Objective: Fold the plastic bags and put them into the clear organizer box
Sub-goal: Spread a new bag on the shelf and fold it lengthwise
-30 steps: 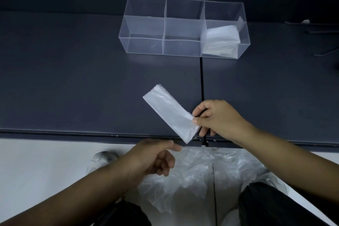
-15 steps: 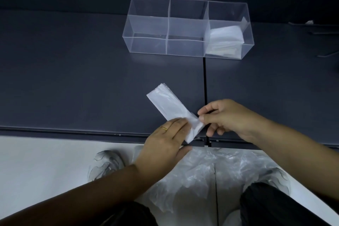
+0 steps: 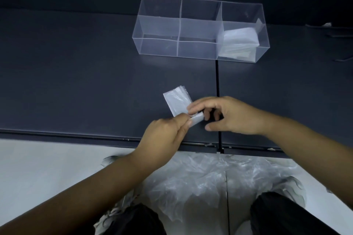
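Observation:
A folded strip of white plastic bag (image 3: pixel 176 101) lies on the dark shelf near its front edge. My left hand (image 3: pixel 166 135) pinches the strip's near end, which curls over into a fold. My right hand (image 3: pixel 227 114) presses its fingertips on the strip at the fold, thumb resting on the shelf. The clear organizer box (image 3: pixel 158 46) stands farther back, with three compartments across. Its right compartment holds folded plastic bags (image 3: pixel 239 38); the other two hold nothing.
A heap of loose clear plastic bags (image 3: pixel 200 183) lies on the floor between my knees, below the shelf's front edge (image 3: pixel 76 134). A vertical seam (image 3: pixel 217 82) divides the dark shelf. Dark rods lie at the far right (image 3: pixel 342 60).
My left hand came up from below the shelf edge to the strip's near end and folded it over. The strip now looks shorter. My right hand shifted from pinching to pressing.

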The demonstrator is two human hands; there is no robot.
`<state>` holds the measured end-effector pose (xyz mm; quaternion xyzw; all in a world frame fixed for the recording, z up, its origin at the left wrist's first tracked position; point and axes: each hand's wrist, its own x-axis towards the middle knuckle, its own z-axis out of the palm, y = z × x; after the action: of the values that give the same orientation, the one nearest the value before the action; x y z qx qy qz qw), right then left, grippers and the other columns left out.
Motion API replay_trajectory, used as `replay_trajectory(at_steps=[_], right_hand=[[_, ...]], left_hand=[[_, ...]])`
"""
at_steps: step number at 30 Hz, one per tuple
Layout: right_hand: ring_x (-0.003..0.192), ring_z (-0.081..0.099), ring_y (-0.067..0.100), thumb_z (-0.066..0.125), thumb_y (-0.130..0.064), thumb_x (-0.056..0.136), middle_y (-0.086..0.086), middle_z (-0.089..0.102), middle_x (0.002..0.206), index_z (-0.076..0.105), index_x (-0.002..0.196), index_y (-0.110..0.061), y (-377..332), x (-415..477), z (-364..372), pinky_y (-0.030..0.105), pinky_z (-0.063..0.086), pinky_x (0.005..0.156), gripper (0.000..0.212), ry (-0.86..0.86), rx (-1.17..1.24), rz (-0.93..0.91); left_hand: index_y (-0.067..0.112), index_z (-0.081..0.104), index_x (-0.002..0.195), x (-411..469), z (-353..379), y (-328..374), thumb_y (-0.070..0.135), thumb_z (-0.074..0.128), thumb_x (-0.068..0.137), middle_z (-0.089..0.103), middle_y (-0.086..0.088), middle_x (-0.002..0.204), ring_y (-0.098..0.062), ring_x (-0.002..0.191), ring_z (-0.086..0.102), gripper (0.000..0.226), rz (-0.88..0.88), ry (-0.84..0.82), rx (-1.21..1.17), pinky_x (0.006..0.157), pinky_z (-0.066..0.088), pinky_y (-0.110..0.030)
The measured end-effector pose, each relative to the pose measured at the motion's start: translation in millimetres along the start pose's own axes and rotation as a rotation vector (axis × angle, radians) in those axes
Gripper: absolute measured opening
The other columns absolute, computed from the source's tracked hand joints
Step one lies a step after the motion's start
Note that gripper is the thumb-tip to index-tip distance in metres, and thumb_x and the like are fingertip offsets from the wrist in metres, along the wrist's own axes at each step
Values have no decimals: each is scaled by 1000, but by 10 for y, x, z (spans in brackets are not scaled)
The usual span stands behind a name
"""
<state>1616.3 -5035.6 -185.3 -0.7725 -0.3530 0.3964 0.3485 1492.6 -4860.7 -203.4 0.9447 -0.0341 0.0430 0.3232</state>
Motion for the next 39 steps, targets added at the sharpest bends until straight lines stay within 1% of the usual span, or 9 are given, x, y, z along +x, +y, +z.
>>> replay_trajectory(at_steps=[4,9,14,19,23,25,29,33,39], right_hand=[[53,50,0,77,-16,79,-12,59,60,73,89,-17,85,164,48,18,41,59,10,131,1,58],[45,54,6,71,-18,85,-11,67,57,69,79,-15,77,348,69,14,46,58,7,224,137,103],[44,55,12,71,-23,85,14,68,60,66,73,-20,57,524,62,12,34,39,14,324,162,240],[42,60,8,73,-22,82,6,68,55,66,72,-19,27,620,102,11,33,35,12,347,130,335],[44,63,9,72,-20,82,-1,66,50,66,73,-18,-13,645,93,11,33,34,11,337,106,374],[45,64,9,71,-19,83,-1,66,51,65,73,-17,-35,650,96,11,34,35,11,341,93,380],[41,59,5,68,-21,85,-1,64,48,64,74,-20,-73,607,113,15,36,41,12,352,63,372],[65,57,7,72,-32,79,-13,58,69,63,84,-22,-54,512,314,26,44,63,15,546,-215,265],[106,45,20,68,-47,81,-2,50,109,58,110,-23,133,369,577,30,26,85,40,705,-491,205]], left_hand=[[11,49,78,100,0,-102,29,38,102,53,-7,62,-26,59,52,32,-180,-25,-204,59,46,-40],[2,59,95,327,-13,-213,29,45,101,67,-20,87,-24,67,69,31,-717,66,-827,58,59,-33],[8,51,100,362,-39,-272,29,65,90,67,-14,80,-19,59,70,27,-817,128,-887,54,56,-26],[3,43,111,339,-29,-233,14,67,88,67,11,68,-15,60,67,35,-698,176,-593,62,58,-31],[11,54,109,232,40,-233,20,63,88,54,0,105,-22,93,54,24,-254,297,73,82,42,-33],[10,58,123,212,121,-256,25,54,93,53,-10,129,-30,120,49,33,-153,195,254,99,33,-41],[17,22,152,169,230,-371,40,31,101,20,3,159,-19,148,10,56,-183,-63,420,118,2,-42],[20,22,152,137,234,-410,54,16,96,20,4,159,-20,148,12,66,-189,-76,458,118,2,-45],[23,10,154,155,214,-455,66,12,89,8,4,161,-21,149,1,77,-211,-129,513,118,-5,-46]])
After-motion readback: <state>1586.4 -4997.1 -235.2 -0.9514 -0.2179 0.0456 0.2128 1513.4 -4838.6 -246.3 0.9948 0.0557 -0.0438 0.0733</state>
